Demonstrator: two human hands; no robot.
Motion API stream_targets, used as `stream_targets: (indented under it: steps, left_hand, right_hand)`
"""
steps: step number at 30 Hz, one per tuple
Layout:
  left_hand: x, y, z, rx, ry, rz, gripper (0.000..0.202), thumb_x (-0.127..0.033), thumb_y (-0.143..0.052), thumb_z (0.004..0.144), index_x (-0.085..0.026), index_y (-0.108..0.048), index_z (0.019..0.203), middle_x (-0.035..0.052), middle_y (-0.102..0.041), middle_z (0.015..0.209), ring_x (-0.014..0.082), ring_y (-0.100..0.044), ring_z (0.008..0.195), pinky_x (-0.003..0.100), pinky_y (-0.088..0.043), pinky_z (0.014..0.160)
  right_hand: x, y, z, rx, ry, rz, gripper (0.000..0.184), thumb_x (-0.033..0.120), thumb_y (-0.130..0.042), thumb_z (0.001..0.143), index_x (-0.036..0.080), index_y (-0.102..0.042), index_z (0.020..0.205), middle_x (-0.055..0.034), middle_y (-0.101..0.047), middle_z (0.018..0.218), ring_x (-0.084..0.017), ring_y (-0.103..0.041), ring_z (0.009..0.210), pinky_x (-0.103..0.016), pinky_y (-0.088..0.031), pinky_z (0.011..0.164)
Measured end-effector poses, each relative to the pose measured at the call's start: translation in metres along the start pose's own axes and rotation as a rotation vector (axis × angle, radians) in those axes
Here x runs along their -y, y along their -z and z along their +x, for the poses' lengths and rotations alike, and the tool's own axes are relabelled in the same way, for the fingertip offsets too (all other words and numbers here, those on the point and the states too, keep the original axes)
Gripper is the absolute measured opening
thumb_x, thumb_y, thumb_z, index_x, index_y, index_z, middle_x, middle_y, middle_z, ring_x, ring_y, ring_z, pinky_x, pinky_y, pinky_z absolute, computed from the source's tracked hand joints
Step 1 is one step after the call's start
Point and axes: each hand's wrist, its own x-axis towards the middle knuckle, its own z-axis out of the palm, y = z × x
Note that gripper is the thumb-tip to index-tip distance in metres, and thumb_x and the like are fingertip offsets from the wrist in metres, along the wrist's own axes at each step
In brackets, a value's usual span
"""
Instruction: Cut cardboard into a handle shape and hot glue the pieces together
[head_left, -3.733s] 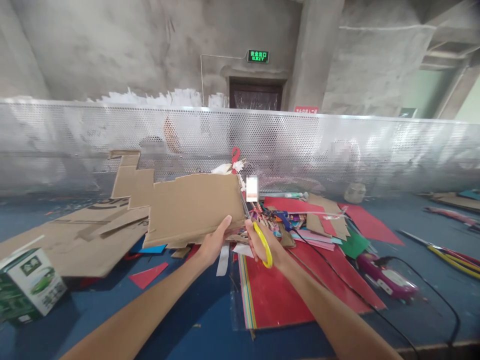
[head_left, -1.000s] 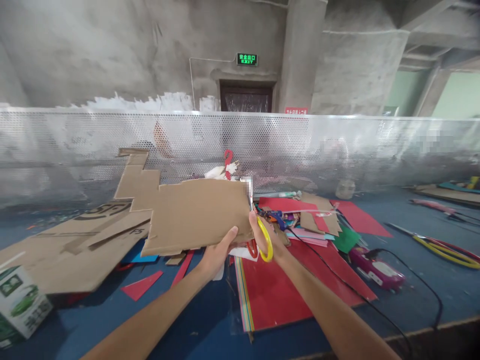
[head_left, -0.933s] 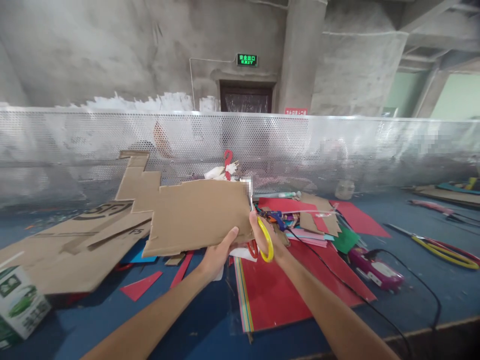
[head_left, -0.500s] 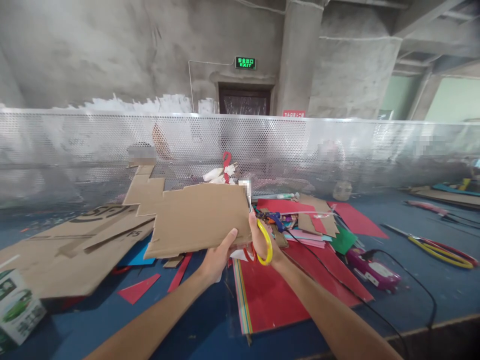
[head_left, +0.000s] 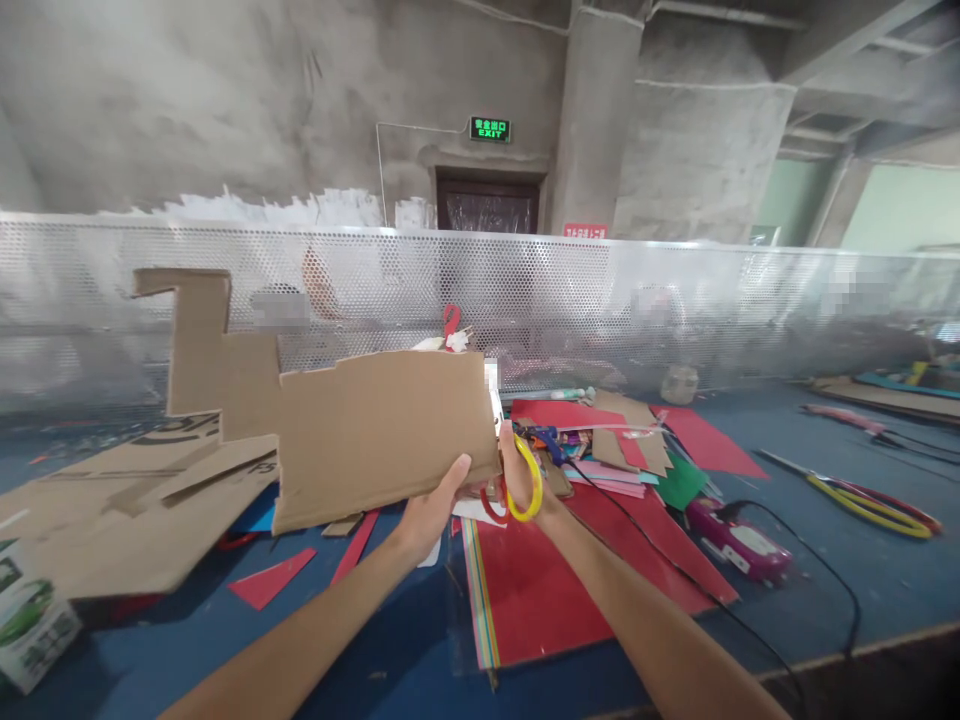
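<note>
My left hand [head_left: 431, 513] grips the lower right edge of a stepped brown cardboard piece [head_left: 337, 425], holding it raised and tilted above the blue table [head_left: 375, 650]. My right hand [head_left: 521, 490] is closed through the yellow and red handles of a pair of scissors [head_left: 517, 478]. The blades run up along the cardboard's right edge and are partly hidden behind it.
Flat cardboard sheets [head_left: 127, 510] lie at the left with a green and white carton [head_left: 30, 620]. Red paper sheets [head_left: 555, 590] and coloured scraps lie under my hands. A purple glue gun [head_left: 739, 545] with a black cord sits at the right. A perforated metal screen [head_left: 675, 300] backs the table.
The cardboard piece has been lifted and tilted more upright, its stepped left end rising. Both hands stay at its right edge with the scissors.
</note>
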Motion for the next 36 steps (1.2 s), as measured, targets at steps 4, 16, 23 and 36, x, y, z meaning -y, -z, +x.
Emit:
stream_targets:
  steps: [4,16,23,36]
  left_hand:
    - [-0.015,0.012,0.013,-0.032,-0.015,-0.032,0.031,-0.036,-0.075,0.086,-0.02,-0.075,0.112,0.0079,-0.073,0.125,0.0314,-0.067,0.121,0.044,-0.054,0.105]
    - [-0.03,0.038,0.034,-0.105,-0.038,-0.066,0.029,-0.027,-0.068,0.092,-0.013,-0.072,0.117,0.0134,-0.075,0.12,0.0268,-0.071,0.114,0.044,-0.052,0.108]
    - [-0.031,0.044,0.04,-0.139,-0.07,-0.068,0.028,-0.03,-0.073,0.088,-0.013,-0.074,0.11,0.0147,-0.076,0.118,0.0279,-0.072,0.112,0.046,-0.051,0.109]
    - [-0.031,0.024,0.024,-0.067,0.068,-0.103,0.028,-0.032,-0.068,0.091,-0.01,-0.076,0.107,0.0156,-0.077,0.113,0.0301,-0.071,0.114,0.045,-0.052,0.108]
  right_hand:
    - [0.005,0.002,0.002,-0.029,-0.049,0.115,0.072,0.089,-0.04,0.082,0.02,-0.061,0.09,0.0066,-0.045,0.044,-0.01,-0.04,0.03,-0.022,-0.033,0.029]
    - [0.005,-0.004,-0.009,0.256,-0.067,0.049,0.064,0.084,-0.046,0.084,0.022,-0.053,0.099,0.0082,-0.05,0.051,-0.01,-0.044,0.033,-0.021,-0.038,0.031]
    - [0.003,-0.009,-0.014,0.311,-0.008,-0.064,0.066,0.086,-0.04,0.084,0.021,-0.051,0.094,0.0091,-0.047,0.049,-0.009,-0.043,0.035,-0.019,-0.038,0.034]
    - [-0.003,-0.006,-0.013,0.204,0.09,-0.2,0.052,0.074,-0.046,0.092,0.024,-0.058,0.087,0.0027,-0.053,0.058,-0.013,-0.048,0.044,-0.025,-0.04,0.041]
